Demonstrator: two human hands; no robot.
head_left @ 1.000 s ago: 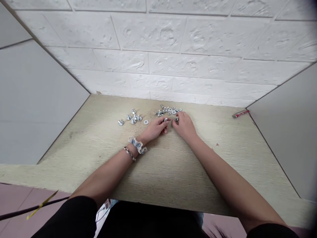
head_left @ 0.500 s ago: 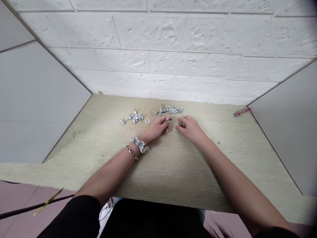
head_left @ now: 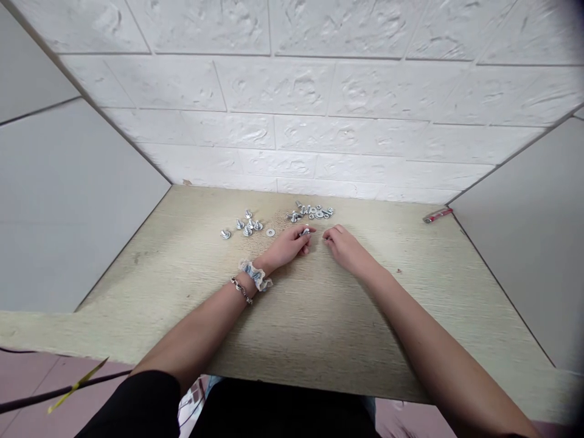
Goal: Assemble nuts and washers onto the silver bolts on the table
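Note:
My left hand (head_left: 292,241) is closed in a pinch around a silver bolt (head_left: 305,232), just in front of the loose hardware. Facing it across a small gap is my right hand (head_left: 343,246), its fingertips pressed together on a small metal nut (head_left: 326,238), mostly covered by the fingers. A flat washer (head_left: 271,233) lies on the board left of my left hand. Farther left stands a group of bolts with washers on them (head_left: 247,231). Behind my hands is a pile of loose bolts, nuts and washers (head_left: 319,214).
The wooden tabletop (head_left: 292,322) meets a white brick-patterned wall (head_left: 301,128) at the back. Grey panels close off the left (head_left: 82,207) and right (head_left: 524,231). A red-handled tool (head_left: 438,215) lies by the right panel. Brown specks dot the wood near the bolts.
The view has tilted up slightly, so everything sits lower. My right hand has turned and its fingers have closed more over the nut. My left hand keeps the bolt.

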